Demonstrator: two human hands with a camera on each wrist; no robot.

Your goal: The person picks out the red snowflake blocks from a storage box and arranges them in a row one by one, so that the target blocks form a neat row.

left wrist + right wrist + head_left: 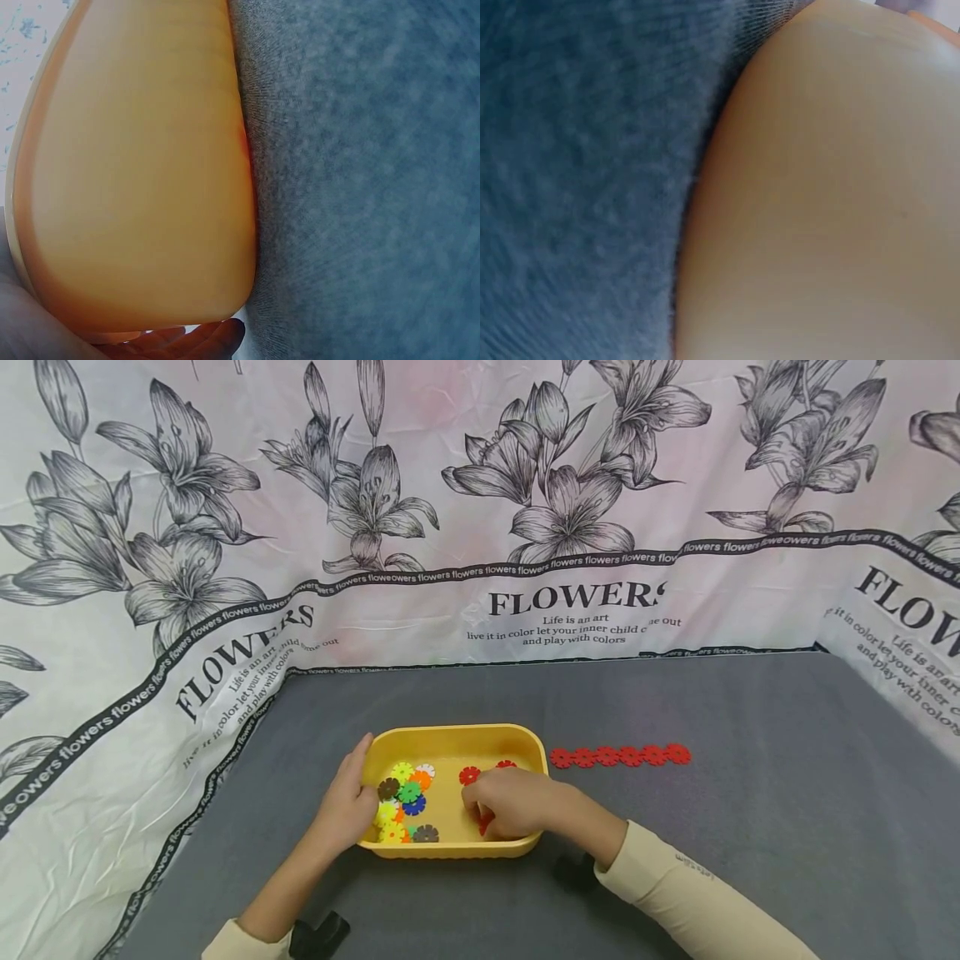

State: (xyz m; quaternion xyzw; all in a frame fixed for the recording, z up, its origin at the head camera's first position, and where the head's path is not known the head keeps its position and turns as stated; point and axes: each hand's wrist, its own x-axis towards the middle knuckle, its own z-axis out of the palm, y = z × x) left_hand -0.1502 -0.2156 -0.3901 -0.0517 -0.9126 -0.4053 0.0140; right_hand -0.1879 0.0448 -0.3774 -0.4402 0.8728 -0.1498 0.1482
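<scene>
Head view. One yellow tray [450, 852], set on a grey surface [750, 827]. One left hand [348, 802], at the tray's left end, thumb by the rim, fingers gripping the wall. One right hand [512, 802], inside the tray's right half, fingers bent down about a red disc [486, 823]; whether they pinch it, I cannot tell from here. Loose red discs [469, 775], in the tray's right half, beyond that hand. Mixed-colour discs [409, 792], gathered in the tray's left part. Row of six red discs [630, 756], outside, just right of the tray, seemingly linked. Handling note, my judgement: best pinch one disc by its notched edge and clear the tray's rim without catching it.

Left wrist view. Tray's outer wall, fingers curled about its end; a firm, level hold should prevent sliding.

Right wrist view. Tray's outer wall; right fingers out of sight.
</scene>
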